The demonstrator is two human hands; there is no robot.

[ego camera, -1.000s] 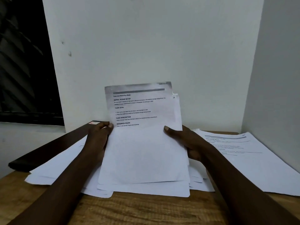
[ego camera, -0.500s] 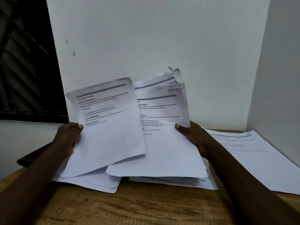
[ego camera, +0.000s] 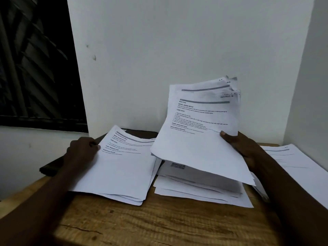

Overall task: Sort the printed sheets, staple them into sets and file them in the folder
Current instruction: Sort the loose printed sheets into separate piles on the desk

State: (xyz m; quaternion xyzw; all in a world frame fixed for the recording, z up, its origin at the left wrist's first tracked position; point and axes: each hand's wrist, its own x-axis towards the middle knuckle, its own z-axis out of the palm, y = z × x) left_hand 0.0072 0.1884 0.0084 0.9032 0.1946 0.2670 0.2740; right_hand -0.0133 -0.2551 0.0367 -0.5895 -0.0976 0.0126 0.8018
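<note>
Above the surface (ego camera: 159,226), the right hand (ego camera: 245,148) grips a fanned sheaf (ego camera: 198,139) edgewise; the left hand (ego camera: 81,150) pinches one sheet (ego camera: 120,166) on the surface's left pile (ego camera: 127,198). Light, floppy paper probably demands edge grips.

"TASK GOAL" on raised sheet (ego camera: 200,137)

Left hand (ego camera: 80,151): forearm enters from the lower left, held low; fingers (ego camera: 85,140) curled at the left edge of a printed sheet (ego camera: 120,167), pinching it. Right hand (ego camera: 245,148): forearm enters from the lower right, raised higher; thumb pressed on the face of a tilted sheaf (ego camera: 198,139), other digits hidden behind.
</note>
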